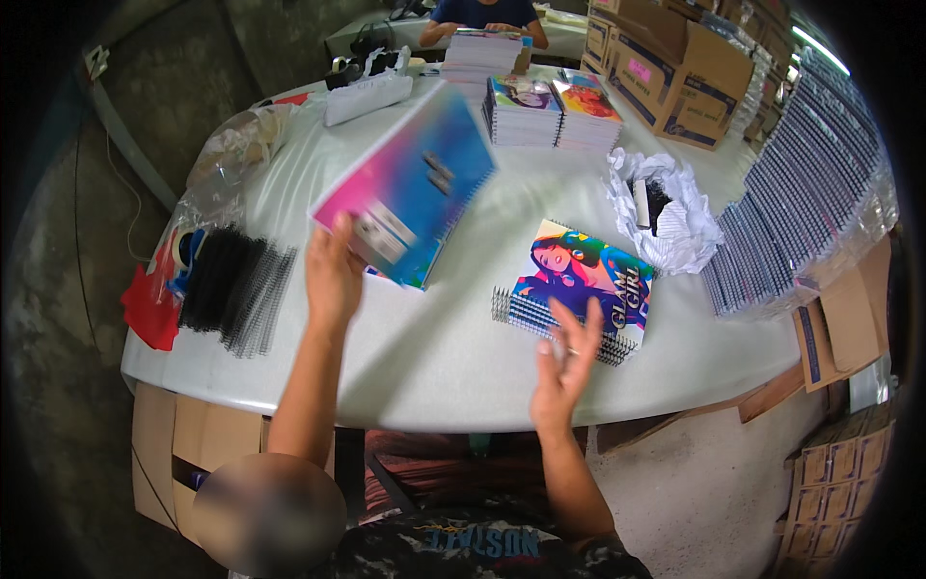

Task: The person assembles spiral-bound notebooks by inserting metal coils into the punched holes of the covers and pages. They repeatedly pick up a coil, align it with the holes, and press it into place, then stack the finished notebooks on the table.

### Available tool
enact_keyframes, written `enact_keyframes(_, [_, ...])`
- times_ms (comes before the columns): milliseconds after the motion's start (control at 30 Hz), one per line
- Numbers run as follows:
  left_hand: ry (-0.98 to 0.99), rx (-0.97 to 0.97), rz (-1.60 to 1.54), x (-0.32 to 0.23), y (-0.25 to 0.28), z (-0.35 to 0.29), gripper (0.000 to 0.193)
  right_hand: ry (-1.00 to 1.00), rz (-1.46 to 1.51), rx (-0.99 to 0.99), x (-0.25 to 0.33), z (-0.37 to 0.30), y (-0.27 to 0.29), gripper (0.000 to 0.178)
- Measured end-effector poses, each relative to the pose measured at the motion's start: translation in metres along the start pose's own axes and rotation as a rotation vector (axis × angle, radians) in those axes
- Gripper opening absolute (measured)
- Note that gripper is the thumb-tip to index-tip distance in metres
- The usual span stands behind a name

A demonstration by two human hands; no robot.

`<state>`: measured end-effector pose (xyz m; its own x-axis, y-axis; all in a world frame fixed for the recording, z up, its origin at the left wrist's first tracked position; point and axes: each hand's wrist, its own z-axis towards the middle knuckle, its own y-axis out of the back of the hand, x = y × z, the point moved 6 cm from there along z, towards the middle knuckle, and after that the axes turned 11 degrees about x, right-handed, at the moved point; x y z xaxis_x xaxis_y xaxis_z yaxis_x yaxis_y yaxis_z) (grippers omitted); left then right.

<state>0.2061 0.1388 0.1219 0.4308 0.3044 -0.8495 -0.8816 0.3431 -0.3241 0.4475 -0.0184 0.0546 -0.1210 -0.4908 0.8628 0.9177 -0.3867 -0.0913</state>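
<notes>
My left hand (pixel 333 275) grips a notebook (pixel 424 193) with a pink-to-blue cover by its lower left corner. It is tilted up above the left middle of the table, slightly blurred, with a spiral edge on its right side. My right hand (pixel 569 372) is open, fingers apart, just over the near edge of another notebook (pixel 569 261), whose cover shows a colourful illustrated figure. Spiral coils (pixel 526 311) lie along that notebook's near edge; whether they are loose or bound in is partly hidden by my fingers.
Black spiral coils (pixel 231 289) lie at the left by a red cloth (pixel 149 304). Notebook stacks (pixel 526 121) stand at the back, before a person (pixel 482 14). Crumpled white paper (pixel 690 207), a tall spiral-bound pile (pixel 810 174) and a cardboard box (pixel 709 82) occupy the right.
</notes>
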Motion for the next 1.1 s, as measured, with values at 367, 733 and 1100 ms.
enact_keyframes(367, [-0.225, -0.033, 1.133, -0.069, -0.059, -0.12, 0.072, 0.192, -0.309, 0.607, 0.064, 0.028, -0.018, 0.022])
enact_keyframes(733, [0.244, 0.263, 0.304, 0.035, -0.03, -0.13, 0.023, -0.226, 0.358, 0.481, 0.015, 0.006, 0.004, 0.009])
enact_keyframes(1100, [-0.113, 0.535, 1.403, 0.044, -0.056, -0.024, 0.033, -0.174, -0.079, 0.584, -0.002, -0.015, 0.035, 0.017])
